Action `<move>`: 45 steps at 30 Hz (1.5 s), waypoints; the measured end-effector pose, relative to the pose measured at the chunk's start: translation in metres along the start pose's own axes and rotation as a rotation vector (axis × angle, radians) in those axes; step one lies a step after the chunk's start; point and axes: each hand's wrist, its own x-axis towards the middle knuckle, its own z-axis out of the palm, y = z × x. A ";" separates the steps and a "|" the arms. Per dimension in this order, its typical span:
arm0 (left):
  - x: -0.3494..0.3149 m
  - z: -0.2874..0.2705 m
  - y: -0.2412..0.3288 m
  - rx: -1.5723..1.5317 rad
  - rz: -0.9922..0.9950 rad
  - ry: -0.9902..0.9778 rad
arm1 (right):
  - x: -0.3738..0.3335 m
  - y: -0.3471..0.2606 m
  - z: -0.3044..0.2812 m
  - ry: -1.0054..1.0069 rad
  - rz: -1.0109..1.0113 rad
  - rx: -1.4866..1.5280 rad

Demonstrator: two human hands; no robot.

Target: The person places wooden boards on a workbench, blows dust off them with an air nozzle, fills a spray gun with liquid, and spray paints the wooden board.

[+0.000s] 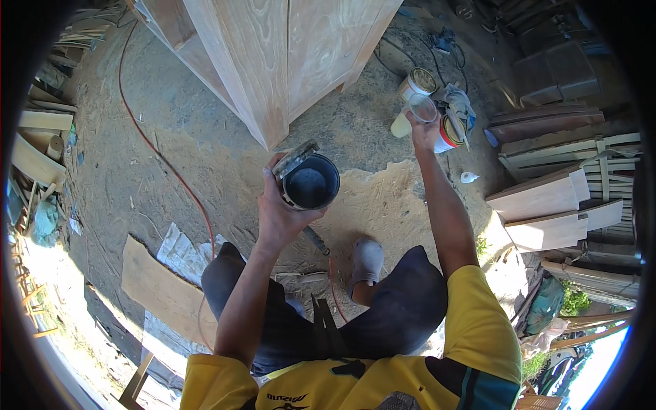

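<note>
My left hand (281, 213) is wrapped round a dark, open-topped cup (328, 179) that looks like part of a spray gun. A dull, scuffed piece (296, 160) lies across its rim, and a handle (316, 239) below it meets a thin red hose. What fills the cup, if anything, is too dark to tell. Out to the right, my right hand (426, 134) is closed on a clear plastic cup (421, 107). Around that hand stand a can with a pale lid (418, 82), a red-and-white can (445, 139) and a container of pale yellow liquid (401, 126).
A large pale wooden piece (273, 61) rises ahead. The red hose (181, 179) runs along the dusty floor at left, near a curved board (164, 283). A crumpled rag (456, 100) and a small white bottle (468, 178) lie right. Wooden panels (536, 197) are stacked farther right.
</note>
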 end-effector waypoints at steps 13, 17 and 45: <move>0.006 0.014 0.000 -0.028 -0.048 -0.052 | -0.082 -0.045 -0.028 -0.348 0.557 0.018; 0.003 0.007 0.003 0.000 -0.047 -0.112 | -0.094 -0.260 0.015 -0.830 0.395 0.432; -0.130 -0.169 0.440 0.119 -0.473 0.751 | -0.150 -0.822 -0.039 -1.658 -1.205 0.136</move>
